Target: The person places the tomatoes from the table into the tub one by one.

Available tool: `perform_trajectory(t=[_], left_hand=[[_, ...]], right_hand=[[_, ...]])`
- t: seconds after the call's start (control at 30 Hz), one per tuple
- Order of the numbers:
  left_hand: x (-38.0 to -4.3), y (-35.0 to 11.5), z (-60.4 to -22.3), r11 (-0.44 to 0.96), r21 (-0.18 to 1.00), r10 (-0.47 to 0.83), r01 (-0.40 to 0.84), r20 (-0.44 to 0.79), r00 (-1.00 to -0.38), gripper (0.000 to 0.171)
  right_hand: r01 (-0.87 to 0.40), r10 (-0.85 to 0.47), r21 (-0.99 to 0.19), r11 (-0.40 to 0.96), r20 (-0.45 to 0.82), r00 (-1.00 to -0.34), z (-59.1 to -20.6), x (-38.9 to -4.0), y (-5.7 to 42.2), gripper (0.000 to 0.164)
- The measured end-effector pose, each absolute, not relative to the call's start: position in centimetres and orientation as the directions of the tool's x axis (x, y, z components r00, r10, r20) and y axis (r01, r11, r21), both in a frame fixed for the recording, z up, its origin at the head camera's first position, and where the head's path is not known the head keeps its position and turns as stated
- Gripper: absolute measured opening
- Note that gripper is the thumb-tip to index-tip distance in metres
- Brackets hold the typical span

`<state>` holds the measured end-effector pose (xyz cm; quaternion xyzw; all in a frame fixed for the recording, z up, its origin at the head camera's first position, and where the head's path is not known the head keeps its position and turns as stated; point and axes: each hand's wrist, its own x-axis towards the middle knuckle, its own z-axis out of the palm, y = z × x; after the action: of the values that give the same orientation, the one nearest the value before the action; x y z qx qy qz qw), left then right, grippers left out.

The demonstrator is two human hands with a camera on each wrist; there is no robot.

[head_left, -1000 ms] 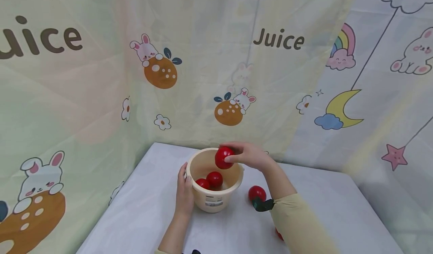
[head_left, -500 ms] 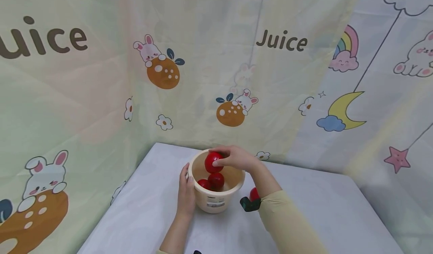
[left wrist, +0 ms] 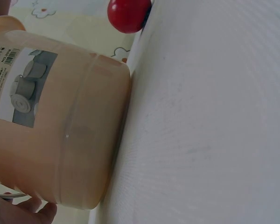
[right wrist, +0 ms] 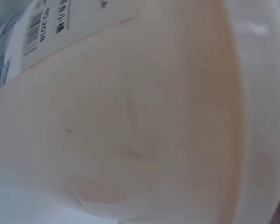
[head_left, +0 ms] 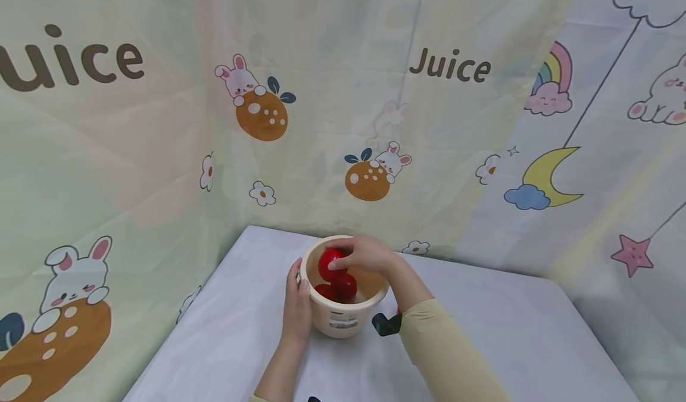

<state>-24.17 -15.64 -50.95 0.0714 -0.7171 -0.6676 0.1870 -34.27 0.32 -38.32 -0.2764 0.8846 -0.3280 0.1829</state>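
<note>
A cream plastic bucket stands upright on the table. My left hand grips its left side near the rim; some fingertips show low in the left wrist view. Inside the bucket's mouth, my right hand holds a glossy round red tomato-like fruit between thumb and fingers. Two more such fruits lie in the bucket, one toward the right and another at its left, partly covered. The right wrist view is filled by the bucket's wall.
Another red fruit rests on the table right of the bucket, mostly hidden behind the right wrist in the head view. The white table meets printed cloth walls behind and on both sides.
My right hand has carried the red fruit left and down from above the bucket's right rim into its mouth. The left hand keeps its grip on the bucket.
</note>
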Motion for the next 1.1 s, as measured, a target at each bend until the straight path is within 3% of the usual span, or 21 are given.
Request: perform_trajectory(t=[0.63, 1.1], left_hand=[[-24.3, -15.7, -51.3, 0.118, 0.970, -0.357, 0.214, 0.242, -0.902, 0.050], [-24.1, -15.6, -51.0, 0.112, 0.971, -0.358, 0.211, 0.238, -0.903, 0.050]], right_hand=[[-0.392, -0.633, -0.684, 0.615, -0.133, -0.763, -40.4, -34.7, -0.7, 0.042], [-0.312, -0.604, -0.728, 0.611, -0.174, -0.778, -40.4, -34.0, -0.5, 0.044]])
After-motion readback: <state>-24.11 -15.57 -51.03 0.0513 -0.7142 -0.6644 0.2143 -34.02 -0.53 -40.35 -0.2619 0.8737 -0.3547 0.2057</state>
